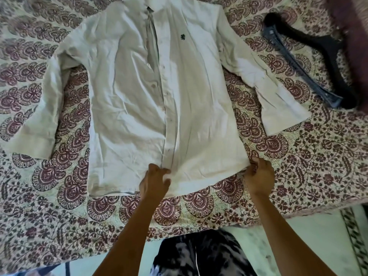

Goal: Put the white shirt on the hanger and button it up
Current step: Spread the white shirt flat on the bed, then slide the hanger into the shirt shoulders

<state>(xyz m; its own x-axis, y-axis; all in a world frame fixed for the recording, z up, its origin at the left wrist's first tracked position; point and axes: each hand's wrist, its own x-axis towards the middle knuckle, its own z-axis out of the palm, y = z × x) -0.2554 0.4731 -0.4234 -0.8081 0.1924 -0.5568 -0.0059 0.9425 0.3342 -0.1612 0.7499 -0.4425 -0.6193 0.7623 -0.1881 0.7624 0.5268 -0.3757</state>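
While the white shirt (159,92) lies flat and face up on the bed (298,166), its hem toward the near edge, both hands work that hem. The left hand (154,183) pinches the bottom of the front placket, fingers (166,172) curled onto the cloth; the right hand (258,176) grips the hem's right corner, though how its fingers lie I cannot tell. Both forearms reach straight forward from the near edge. The front looks mostly unbuttoned. The black hanger (310,62) rests well apart, toward the bed's far right corner. Tugging the hem unevenly could drag the shirt askew and bunch the sleeves, making it harder to slide the hanger inside.
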